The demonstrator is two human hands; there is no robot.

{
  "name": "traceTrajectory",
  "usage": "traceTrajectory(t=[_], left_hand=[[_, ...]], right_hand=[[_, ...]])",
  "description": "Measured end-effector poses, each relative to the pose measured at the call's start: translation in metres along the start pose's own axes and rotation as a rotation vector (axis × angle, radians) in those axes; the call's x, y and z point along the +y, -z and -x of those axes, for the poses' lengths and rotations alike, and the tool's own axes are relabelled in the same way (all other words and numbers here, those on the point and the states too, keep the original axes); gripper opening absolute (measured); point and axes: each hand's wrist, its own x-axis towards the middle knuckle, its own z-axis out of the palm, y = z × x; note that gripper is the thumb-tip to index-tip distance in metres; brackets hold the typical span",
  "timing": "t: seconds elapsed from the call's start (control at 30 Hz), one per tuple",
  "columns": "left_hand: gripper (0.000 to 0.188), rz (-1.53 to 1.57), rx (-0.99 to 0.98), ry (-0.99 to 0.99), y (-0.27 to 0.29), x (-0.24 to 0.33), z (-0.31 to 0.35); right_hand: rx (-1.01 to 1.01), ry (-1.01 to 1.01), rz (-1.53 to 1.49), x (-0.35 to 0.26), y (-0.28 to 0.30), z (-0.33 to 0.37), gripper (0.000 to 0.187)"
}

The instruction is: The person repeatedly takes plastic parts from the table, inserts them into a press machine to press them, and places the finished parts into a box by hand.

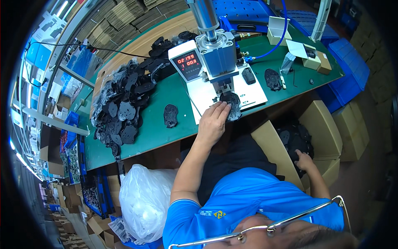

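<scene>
Stacked cardboard (120, 18) rises behind a green table (155, 137), where a worker's left hand (213, 118) lays its fingers on a black moulded part (235, 113) beneath a metal press (222, 56). The thumb is hidden, so whether the hand pinches the part cannot be told. The press head overhangs the part's far end. The right hand (304, 160) reaches into an open carton (325, 133) of similar parts, forefinger extended; its grip, too, cannot be made out. A heap of black parts (120, 112) crowds the table's left, one single piece (170, 115) lying between heap and press. Small boxes (278, 31) stand at right; a bulging white bag (147, 199) sits below the table edge.
</scene>
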Motion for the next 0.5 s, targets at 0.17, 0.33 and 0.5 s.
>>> traceTrajectory(t=[0.17,0.33,0.5], left_hand=[[0.046,-0.016,-0.041,0.041,0.001,0.002,0.004],[0.047,-0.017,-0.030,0.055,0.004,0.006,0.002],[0.048,0.001,-0.052,0.086,0.005,0.010,0.002]], right_hand=[[0.340,0.402,-0.244,-0.126,0.065,-0.027,0.057],[0.523,0.779,-0.477,-0.264,0.143,-0.039,0.052],[0.598,1.124,-0.354,-0.332,0.164,-0.058,0.054]])
